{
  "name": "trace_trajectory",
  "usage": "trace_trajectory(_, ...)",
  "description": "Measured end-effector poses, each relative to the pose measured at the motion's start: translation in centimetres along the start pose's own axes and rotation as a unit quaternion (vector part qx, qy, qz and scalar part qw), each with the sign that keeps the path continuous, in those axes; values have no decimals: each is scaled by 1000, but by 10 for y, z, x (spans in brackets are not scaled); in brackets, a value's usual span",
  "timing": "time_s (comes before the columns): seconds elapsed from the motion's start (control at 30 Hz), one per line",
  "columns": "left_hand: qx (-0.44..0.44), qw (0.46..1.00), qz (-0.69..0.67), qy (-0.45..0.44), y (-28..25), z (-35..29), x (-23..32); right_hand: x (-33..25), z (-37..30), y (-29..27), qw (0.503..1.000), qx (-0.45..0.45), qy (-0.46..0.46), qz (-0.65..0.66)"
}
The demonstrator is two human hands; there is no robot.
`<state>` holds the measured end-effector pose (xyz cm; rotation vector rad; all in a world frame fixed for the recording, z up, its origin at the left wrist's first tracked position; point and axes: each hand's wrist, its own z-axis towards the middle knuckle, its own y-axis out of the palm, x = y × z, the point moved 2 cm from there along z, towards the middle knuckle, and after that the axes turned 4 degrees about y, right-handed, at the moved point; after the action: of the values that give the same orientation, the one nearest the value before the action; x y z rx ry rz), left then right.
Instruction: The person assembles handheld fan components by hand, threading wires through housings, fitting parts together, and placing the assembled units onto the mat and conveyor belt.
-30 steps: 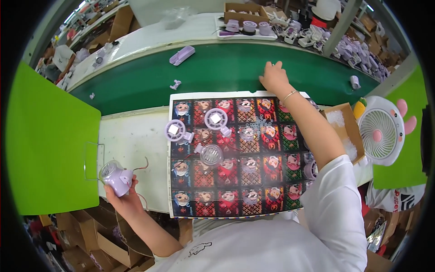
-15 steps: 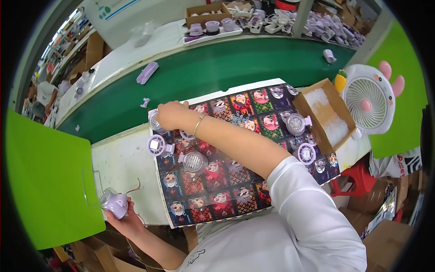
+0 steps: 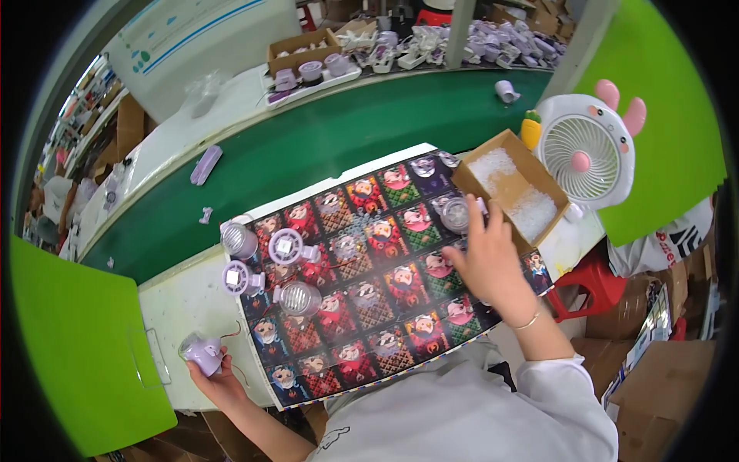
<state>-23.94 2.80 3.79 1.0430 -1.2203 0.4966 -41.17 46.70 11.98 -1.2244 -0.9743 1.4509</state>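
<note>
Left hand [image 3: 223, 383]: I'm pinching the purple housing [image 3: 205, 354]; right hand [image 3: 493, 266]: I'm spreading fingers [image 3: 476, 219] by a clear cap [image 3: 454, 215], contact unclear.

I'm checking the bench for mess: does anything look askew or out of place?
Perhaps the small lilac piece and long lilac part: they lie loose on the green strip, apart from the lilac pile. No spill stands out.

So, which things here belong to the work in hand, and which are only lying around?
Seemingly in use:
purple housing, in the left hand
clear round part, near the right hand
printed sheet

Probably just lying around:
rabbit-eared fan
red stool
</note>
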Motion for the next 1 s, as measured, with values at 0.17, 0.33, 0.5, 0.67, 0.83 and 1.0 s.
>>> trace_trajectory(0.17, -17, 1000, -23, -13, 43, -16, 5, -11, -1, 29, 997, 6, 22, -76)
trace_trajectory(0.33, -50, 998, -33, -4, 53, -25, 11, 1, 18, 44, 992, 62, 7, -105)
trace_trajectory(0.5, -50, 999, -15, 5, 48, -28, 13, 15, 39, 43, 994, 97, 20, -47)
trace_trajectory(0.67, -38, 999, -2, -5, 53, -32, 15, 18, 45, 30, 999, 1, 17, 51)
trace_trajectory(0.83, -64, 998, 2, 4, 70, -40, 13, 37, 20, -18, 976, 59, -44, 205)
trace_trajectory(1.0, -54, 998, 9, 15, 87, -46, 9, 109, -38, -107, 880, 229, 36, 414)
